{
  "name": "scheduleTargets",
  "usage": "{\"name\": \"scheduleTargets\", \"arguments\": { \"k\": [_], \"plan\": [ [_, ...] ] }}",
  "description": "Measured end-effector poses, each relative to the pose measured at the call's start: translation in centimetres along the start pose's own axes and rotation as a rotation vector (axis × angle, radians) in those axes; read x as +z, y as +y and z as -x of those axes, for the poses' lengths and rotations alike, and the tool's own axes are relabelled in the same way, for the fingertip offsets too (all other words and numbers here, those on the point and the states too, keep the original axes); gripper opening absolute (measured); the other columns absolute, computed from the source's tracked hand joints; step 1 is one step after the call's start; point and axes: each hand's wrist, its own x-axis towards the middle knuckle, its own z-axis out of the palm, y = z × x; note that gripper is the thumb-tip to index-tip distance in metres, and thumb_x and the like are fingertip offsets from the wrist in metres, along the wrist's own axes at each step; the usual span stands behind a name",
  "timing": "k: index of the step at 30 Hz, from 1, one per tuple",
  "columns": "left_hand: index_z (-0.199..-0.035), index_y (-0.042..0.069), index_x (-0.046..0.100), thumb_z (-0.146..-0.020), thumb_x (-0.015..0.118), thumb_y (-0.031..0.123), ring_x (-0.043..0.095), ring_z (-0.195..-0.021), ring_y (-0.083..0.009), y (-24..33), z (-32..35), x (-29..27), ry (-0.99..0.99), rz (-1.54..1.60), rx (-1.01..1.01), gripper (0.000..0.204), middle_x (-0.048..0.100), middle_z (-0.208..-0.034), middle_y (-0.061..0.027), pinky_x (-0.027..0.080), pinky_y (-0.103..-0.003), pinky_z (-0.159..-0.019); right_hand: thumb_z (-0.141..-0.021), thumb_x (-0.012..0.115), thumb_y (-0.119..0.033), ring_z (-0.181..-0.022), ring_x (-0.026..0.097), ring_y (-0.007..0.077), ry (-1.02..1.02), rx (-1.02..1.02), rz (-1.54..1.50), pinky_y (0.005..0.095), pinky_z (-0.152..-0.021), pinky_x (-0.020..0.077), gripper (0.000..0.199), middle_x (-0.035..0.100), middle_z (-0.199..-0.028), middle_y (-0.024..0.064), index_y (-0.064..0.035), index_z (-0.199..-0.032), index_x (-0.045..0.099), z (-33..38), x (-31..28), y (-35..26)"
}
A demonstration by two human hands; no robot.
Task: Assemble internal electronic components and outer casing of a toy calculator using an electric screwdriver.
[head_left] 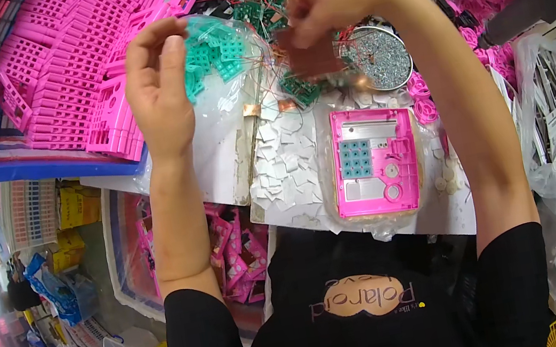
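Note:
My left hand (162, 93) is raised beside a clear plastic bag of teal rubber keypads (219, 50). Its fingers are loosely bent, with the thumb apart and nothing visible in them. With thumb and fingers closed, my right hand (330, 4) grips a brown circuit board (314, 55), somewhat blurred, with thin wires around it. Below, on the table near my body, a pink plastic housing (410, 183) lies face down on a plastic-wrapped pad. A teal keypad (356, 158) sits inside the housing at its left.
Stacked pink housings (62, 85) fill a blue-edged tray at far left. Tangled wires and green boards (254, 18) lie at the back. A round tin of screws (377, 58) stands near my right forearm, beside a dark power screwdriver (524, 7). White paper-like pieces (284, 165) cover the table's middle.

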Motion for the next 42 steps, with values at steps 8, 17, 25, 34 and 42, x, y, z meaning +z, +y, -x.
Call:
{"name": "scheduleTargets", "arguments": {
  "k": [8,17,25,34,42],
  "plan": [
    [-0.132,-0.001,0.053,-0.110,0.037,0.030,0.057,-0.120,-0.0267,-1.8,-1.6,1.3,0.116,0.245,-0.269,0.041,0.060,-0.128,-0.0153,0.046,-0.043,-0.103,-0.097,0.069,-0.033,-0.076,0.069,0.0168,0.009,-0.124,-0.828,0.0353,-0.079,0.0595,0.033,0.074,-0.093,0.0078,-0.0037,-0.113,0.072,1.2,-2.8,-2.4],
    [-0.131,-0.004,0.059,-0.101,0.060,0.026,0.065,-0.101,-0.0166,2.6,-0.8,1.5,-0.744,0.172,-0.498,0.043,0.069,-0.113,-0.0110,0.050,-0.030,-0.091,-0.088,0.079,-0.018,-0.047,0.053,0.0043,-0.368,-0.210,-0.626,0.0213,-0.043,0.0400,0.022,0.062,-0.061,-0.0010,-0.0007,-0.077,0.069,3.6,0.4,-4.1],
    [-0.124,-0.006,0.062,-0.094,0.069,0.021,0.063,-0.070,-0.0106,2.5,3.1,0.5,-0.798,0.529,-0.838,0.041,0.071,-0.098,-0.0096,0.049,-0.025,-0.059,-0.084,0.079,-0.012,-0.080,0.063,0.0133,1.165,-0.329,-0.241,0.0279,-0.077,0.0518,0.020,0.069,-0.089,0.0083,0.0030,-0.093,0.068,8.1,4.4,-7.1],
    [-0.116,0.000,0.064,-0.098,0.064,0.014,0.056,-0.065,-0.0085,1.7,9.7,1.7,-0.288,0.750,-0.912,0.023,0.064,-0.083,-0.0071,0.041,-0.019,-0.042,-0.071,0.085,-0.016,-0.090,0.062,0.0285,1.083,-0.108,-0.220,0.0379,-0.081,0.0481,0.031,0.069,-0.093,0.0078,-0.0063,-0.098,0.071,14.6,14.2,-8.2],
    [-0.121,0.000,0.063,-0.098,0.064,0.012,0.056,-0.067,-0.0065,2.2,10.7,1.3,-0.241,0.657,-0.840,0.025,0.067,-0.088,-0.0075,0.037,-0.018,-0.043,-0.076,0.077,-0.002,-0.094,0.064,0.0303,1.053,-0.137,-0.023,0.0379,-0.078,0.0532,0.023,0.070,-0.100,0.0103,-0.0037,-0.098,0.071,14.3,15.0,-7.9]
  ]
}}
